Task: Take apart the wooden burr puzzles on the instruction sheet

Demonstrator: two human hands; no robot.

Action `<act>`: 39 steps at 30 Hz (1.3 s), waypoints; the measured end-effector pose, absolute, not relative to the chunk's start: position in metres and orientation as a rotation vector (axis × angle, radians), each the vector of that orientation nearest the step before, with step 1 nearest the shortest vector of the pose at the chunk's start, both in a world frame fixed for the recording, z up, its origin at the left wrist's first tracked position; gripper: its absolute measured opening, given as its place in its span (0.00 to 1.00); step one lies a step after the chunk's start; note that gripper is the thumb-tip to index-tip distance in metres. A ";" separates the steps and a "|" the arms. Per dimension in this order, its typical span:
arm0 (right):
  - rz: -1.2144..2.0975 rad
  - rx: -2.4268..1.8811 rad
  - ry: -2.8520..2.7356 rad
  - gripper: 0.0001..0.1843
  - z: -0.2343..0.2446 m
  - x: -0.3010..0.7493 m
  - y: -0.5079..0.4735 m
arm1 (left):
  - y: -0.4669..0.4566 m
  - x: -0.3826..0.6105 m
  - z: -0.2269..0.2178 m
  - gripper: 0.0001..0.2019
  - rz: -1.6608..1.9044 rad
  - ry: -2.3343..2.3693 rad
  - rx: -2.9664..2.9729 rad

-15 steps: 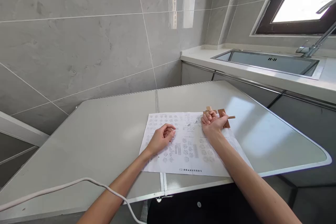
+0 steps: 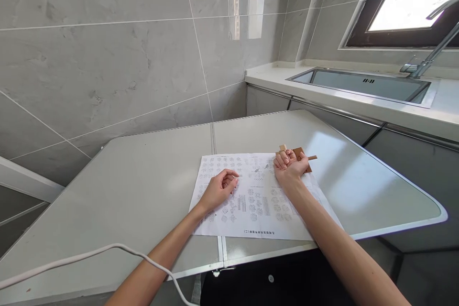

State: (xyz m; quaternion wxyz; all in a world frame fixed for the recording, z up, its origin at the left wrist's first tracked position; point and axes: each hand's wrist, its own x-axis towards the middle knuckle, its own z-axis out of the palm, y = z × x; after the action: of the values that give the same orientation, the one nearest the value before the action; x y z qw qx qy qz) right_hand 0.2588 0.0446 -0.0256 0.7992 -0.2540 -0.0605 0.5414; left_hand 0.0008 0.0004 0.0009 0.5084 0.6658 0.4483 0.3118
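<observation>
My left hand (image 2: 219, 188) rests on a printed paper sheet (image 2: 265, 227), its fingers loosely bent and apart, with nothing visible in them. On the sheet are rows of small line diagrams. At the sheet's far right part, my right hand (image 2: 291, 167) is turned palm up, its fingers curled over wooden puzzle pieces. A light wooden block (image 2: 283, 147) pokes out beyond the fingers. A brown wooden piece (image 2: 298, 152) shows behind the thumb, and a thin wooden stick (image 2: 312, 157) juts out to the right. The hand hides the rest of the pieces.
The sheet lies on a pale folding table (image 2: 154, 186) with a seam down its middle. A white cable (image 2: 89, 252) crosses the lower left, over my left forearm. Beyond the table's right side stands a counter (image 2: 267, 76) with a sink (image 2: 358, 87) and faucet (image 2: 418, 69).
The wooden pieces in my right hand have shifted and turned slightly, with the stick now nearer the thumb. My left hand stays put. The whole view has drifted a little.
</observation>
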 end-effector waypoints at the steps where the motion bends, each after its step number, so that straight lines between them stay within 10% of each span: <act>1: 1.160 -0.548 -0.143 0.20 -0.026 0.259 0.045 | 0.000 0.001 0.001 0.15 0.750 1.081 1.604; 39: 0.935 -0.841 -0.705 0.23 -0.009 0.225 0.040 | 0.003 0.001 0.003 0.15 0.749 1.084 1.677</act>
State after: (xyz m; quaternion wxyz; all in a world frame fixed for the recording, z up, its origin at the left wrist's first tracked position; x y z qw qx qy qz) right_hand 0.2250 0.0396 -0.0089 0.7511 -0.3852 -0.3229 0.4281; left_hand 0.0009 0.0034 0.0033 0.4833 0.6884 0.4451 0.3072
